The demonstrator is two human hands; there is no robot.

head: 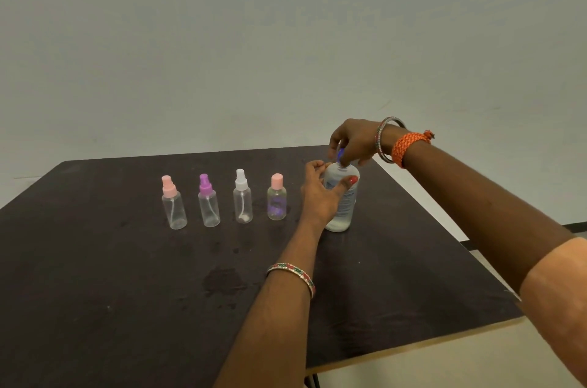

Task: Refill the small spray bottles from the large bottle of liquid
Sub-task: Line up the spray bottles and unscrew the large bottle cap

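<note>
The large clear bottle [344,208] stands upright on the dark table [95,276], right of a row of small bottles. My left hand [320,194] grips its body from the left, thumb across the front. Above it, my right hand [352,141] pinches the blue cap [341,155] at the bottle's neck. The small bottles stand in a line: a pink-topped sprayer [173,205], a purple-topped sprayer [208,203], a white-topped sprayer [243,198] and a squat bottle with a pink cap [277,198].
Damp stains [224,281] mark the tabletop in front of the row. The table's right edge [444,222] runs close behind the large bottle, with pale floor beyond. A plain wall stands behind the table.
</note>
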